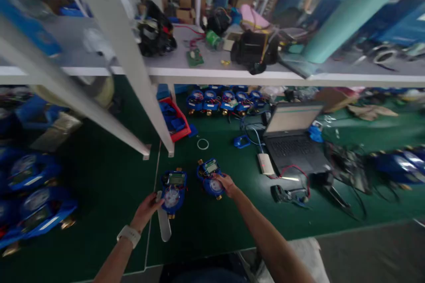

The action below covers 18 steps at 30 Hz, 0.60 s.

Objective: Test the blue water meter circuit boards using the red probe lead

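Observation:
Two blue water meters lie on the green bench mat (pixel 206 225) in front of me. My left hand (pixel 146 211), with a white wristband, is closed round a pale flat tool (pixel 163 223) and touches the left meter (pixel 173 189). My right hand (pixel 225 184) rests its curled fingers on the lower right side of the right meter (pixel 209 176), over its dial. Both meters show small green displays on top and brass fittings at the ends.
A row of several blue meters (pixel 222 101) lies at the back under a white shelf (pixel 232 76). An open laptop (pixel 292 135) stands to the right, with cables, pliers (pixel 288 194) and a white box (pixel 265 163). A red bin (pixel 175 119), a white ring (pixel 202 143), more meters far left (pixel 33 194). People stand behind.

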Motion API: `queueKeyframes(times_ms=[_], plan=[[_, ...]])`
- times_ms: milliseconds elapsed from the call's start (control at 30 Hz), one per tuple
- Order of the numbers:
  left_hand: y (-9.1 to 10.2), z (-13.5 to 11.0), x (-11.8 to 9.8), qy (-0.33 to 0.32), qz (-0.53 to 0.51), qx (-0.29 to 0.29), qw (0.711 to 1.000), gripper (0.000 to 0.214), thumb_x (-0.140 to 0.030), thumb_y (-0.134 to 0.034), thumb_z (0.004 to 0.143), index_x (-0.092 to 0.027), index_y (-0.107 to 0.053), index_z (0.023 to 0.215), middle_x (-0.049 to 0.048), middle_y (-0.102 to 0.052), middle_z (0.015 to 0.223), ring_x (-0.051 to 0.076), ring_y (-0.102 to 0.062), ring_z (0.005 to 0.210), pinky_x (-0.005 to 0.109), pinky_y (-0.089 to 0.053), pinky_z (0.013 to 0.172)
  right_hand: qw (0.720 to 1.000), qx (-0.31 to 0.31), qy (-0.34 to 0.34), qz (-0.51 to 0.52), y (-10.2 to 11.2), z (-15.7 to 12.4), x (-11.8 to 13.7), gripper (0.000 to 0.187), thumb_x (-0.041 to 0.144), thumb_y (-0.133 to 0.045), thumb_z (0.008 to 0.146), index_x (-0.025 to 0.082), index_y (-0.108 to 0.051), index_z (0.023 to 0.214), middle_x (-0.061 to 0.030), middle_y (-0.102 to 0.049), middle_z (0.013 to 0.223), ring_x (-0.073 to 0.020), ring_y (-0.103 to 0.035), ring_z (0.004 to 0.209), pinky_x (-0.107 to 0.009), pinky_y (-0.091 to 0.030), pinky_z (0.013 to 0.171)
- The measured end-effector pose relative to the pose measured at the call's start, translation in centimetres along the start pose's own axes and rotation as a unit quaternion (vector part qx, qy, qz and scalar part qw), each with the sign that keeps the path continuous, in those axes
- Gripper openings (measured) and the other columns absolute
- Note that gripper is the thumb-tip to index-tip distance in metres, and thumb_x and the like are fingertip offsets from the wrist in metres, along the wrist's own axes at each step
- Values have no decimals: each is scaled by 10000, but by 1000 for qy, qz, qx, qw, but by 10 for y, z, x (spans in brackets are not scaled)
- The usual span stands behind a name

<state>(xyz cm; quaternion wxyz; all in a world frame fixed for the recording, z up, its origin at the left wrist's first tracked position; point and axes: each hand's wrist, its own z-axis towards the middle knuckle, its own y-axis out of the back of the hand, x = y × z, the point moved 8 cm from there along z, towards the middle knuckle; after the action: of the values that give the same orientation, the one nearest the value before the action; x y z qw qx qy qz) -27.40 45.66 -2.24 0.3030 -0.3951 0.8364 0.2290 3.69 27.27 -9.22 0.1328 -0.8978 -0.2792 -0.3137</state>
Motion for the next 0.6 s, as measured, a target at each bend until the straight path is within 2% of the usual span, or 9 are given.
queueKeyframes(times_ms=[100,167,267,367,433,500,533,600], plan=[[-31,33,-18,61,12,98,993,436,-262,-841,644,-112,-660,1011,148,-717,1073,306,-660,1053,428,-484,983,992,-51,-4,112,31,-28,-36,224,288,-594,923,140,-596,1091,-53,-637,1024,-164,-642,818,-333,-563,695],[-46,42,-20,96,33,131,986,447,-241,-855,617,-95,-663,994,166,-737,991,321,-694,972,452,-511,942,978,-93,1,187,55,-53,-62,220,288,-591,925,140,-596,1087,-52,-637,1020,-162,-640,814,-331,-561,693],[-59,51,-21,105,70,127,984,412,-174,-761,729,-126,-615,1111,120,-746,962,278,-708,947,413,-532,918,942,-153,12,298,90,-101,-104,218,304,-581,930,137,-599,1070,-46,-640,992,-153,-638,784,-319,-557,675],[-71,55,-28,88,122,102,983,497,-145,-605,841,-172,-463,1317,59,-748,907,246,-709,949,391,-549,894,893,-198,29,403,117,-161,-150,236,330,-570,936,138,-600,1070,-50,-645,995,-158,-642,792,-330,-557,690],[-81,49,-33,77,177,96,977,543,-183,-560,859,-162,-396,1377,45,-741,818,275,-708,947,434,-553,895,854,-226,48,466,129,-205,-183,253,349,-565,937,139,-604,1073,-56,-650,1011,-169,-648,821,-351,-556,720],[-96,35,-37,59,237,118,963,515,-264,-532,864,-169,-429,1359,38,-730,743,313,-699,965,489,-539,920,809,-257,69,524,137,-250,-219,267,367,-560,938,138,-610,1064,-58,-657,1011,-174,-652,834,-364,-553,740],[-105,25,-38,45,267,134,953,481,-295,-518,859,-203,-467,1329,28,-724,715,327,-691,983,511,-533,931,785,-272,81,551,139,-272,-238,272,375,-558,938,137,-613,1056,-57,-661,1005,-174,-654,834,-367,-552,746],[-133,-2,-34,3,322,206,924,401,-338,-585,791,-323,-569,1191,0,-727,732,339,-641,1091,512,-522,960,734,-303,103,600,140,-314,-281,277,386,-555,938,135,-619,1037,-54,-666,988,-172,-656,825,-366,-550,746]])
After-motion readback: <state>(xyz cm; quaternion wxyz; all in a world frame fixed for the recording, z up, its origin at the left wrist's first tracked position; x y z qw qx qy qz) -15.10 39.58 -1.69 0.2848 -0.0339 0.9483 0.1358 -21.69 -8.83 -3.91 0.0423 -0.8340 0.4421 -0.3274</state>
